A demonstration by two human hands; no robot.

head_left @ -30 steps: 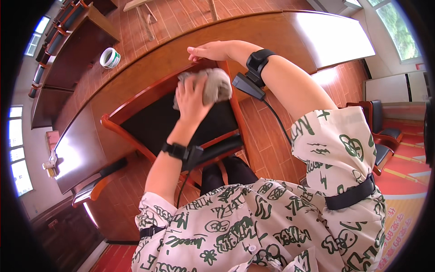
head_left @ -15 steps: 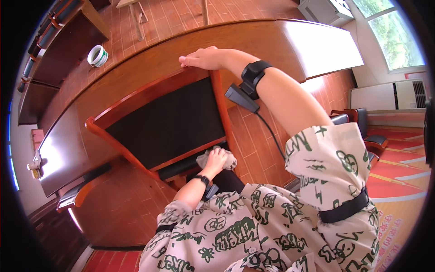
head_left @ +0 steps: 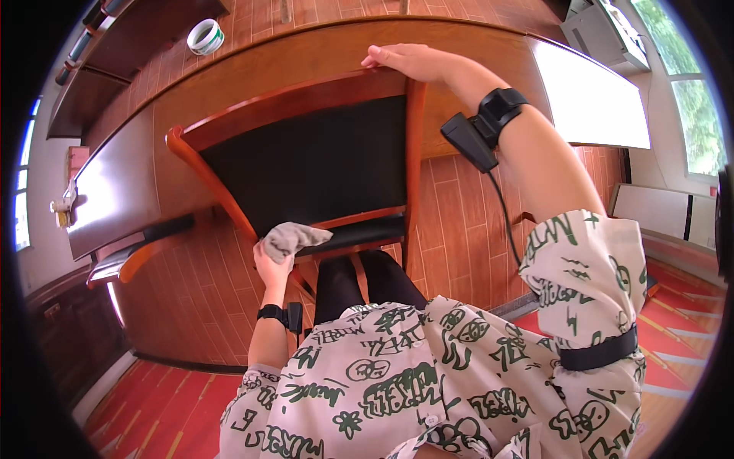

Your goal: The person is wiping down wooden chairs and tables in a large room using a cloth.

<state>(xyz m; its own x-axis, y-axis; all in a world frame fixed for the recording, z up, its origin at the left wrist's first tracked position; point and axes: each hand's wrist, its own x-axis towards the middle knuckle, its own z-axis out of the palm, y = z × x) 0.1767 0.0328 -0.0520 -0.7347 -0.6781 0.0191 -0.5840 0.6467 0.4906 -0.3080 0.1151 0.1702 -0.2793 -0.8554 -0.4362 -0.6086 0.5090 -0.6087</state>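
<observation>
Cloth at lower left of chair

Left hand: closed on the grey cloth, near the foot of the left post. Right hand: laid over the right end of the top rail; whether it grips, I cannot tell from here. The brown table stands just beyond; past it, a white bucket.

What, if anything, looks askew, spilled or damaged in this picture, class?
Nothing stands out. The chair shows no visible damage; the right hand rests at its top edge, and the left hand holds a grey cloth near its lower left side. No spill shows around the white bucket beyond the table.
</observation>
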